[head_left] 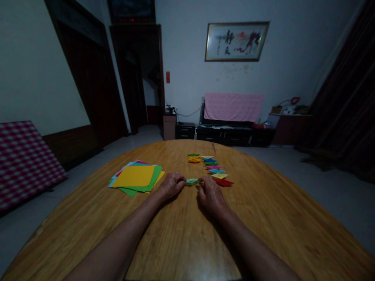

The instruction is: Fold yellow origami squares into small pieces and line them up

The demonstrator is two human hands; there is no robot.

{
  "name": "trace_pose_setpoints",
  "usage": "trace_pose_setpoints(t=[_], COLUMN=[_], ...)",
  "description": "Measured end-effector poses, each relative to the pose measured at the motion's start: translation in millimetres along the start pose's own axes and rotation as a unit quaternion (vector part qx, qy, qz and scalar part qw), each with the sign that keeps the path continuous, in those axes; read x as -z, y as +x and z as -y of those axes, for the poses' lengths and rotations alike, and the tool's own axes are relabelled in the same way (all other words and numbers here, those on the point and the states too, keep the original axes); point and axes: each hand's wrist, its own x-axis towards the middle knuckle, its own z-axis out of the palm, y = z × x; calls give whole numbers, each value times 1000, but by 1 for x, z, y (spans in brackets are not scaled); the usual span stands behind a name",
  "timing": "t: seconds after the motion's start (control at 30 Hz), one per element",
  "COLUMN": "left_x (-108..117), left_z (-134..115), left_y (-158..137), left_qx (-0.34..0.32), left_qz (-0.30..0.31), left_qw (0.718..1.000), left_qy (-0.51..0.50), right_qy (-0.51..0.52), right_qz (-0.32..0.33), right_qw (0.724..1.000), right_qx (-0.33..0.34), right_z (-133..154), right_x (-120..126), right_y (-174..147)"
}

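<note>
Got a small pale-green folded-paper boat [192, 182] right between left hand [175, 185] and right hand [210, 192], long axis running crosswise from one to the other, equally near both. Pinching an end in each set of curled fingertips, looks like. Got a bright-red folded-paper boat [224, 182] crowding right hand's outer side, multicoloured folded-paper boats [213, 168] farther ahead, stacked coloured paper squares [134, 176] left of left hand.
</note>
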Motion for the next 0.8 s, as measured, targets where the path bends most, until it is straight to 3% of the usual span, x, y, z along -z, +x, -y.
trace_pose_setpoints(t=[0.1,0.2,0.33,0.47,0.8], left_x=[-3,-8,-12,-13,-22], left_z=[10,20,25,22,29], left_y=[8,18,34,52,89], left_qx=[-1,3,3,2,20], left_qz=[-6,-13,-6,7,-2], left_qw=[1000,1000,999,998,999], left_qy=[12,23,46,59,28], right_qy=[-27,-70,-134,-192,-249], right_qz=[10,86,120,201,177], right_qw=[999,994,983,958,951], right_qx=[14,7,-28,-67,-42], right_z=[7,12,19,24,16], right_x=[-2,-3,-3,0,-14], right_y=[-3,-5,3,19,36])
